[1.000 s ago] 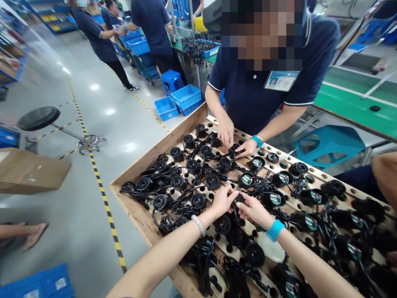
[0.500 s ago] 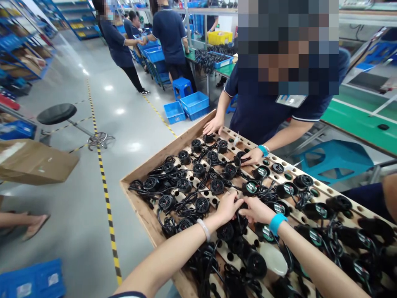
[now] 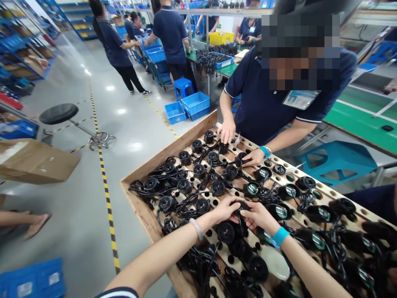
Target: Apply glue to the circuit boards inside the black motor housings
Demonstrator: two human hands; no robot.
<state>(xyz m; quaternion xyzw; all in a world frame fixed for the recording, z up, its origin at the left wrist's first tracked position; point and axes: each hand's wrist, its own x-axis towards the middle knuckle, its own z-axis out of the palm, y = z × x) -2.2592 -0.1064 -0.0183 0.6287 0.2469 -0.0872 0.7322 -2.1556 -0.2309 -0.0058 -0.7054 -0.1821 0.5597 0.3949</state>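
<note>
Both of my hands meet over a wooden tray (image 3: pixel 169 155) filled with round black corded units. My left hand (image 3: pixel 228 208) pinches the left side of one round black unit with a slotted cap (image 3: pixel 242 205). From the other side, the fingers of my right hand (image 3: pixel 259 216) close on the same unit. Its lower part is partly hidden by my fingers. Just below sits another capped unit (image 3: pixel 226 232). To the right, an uncapped unit (image 3: pixel 252 189) shows a green board inside. A whitish oval piece (image 3: pixel 274 263) lies by my right forearm.
Across the tray a co-worker's hands (image 3: pixel 228 131) touch other black units. Beyond the left edge are a stool (image 3: pixel 58 114), a cardboard box (image 3: pixel 35 161) and blue bins (image 3: pixel 195 103). A teal stool (image 3: pixel 336 161) stands at the right.
My hands have shifted slightly downward, and the capped unit between them now shows more. The co-worker's hand at the far edge has moved right, from one unit onto another.
</note>
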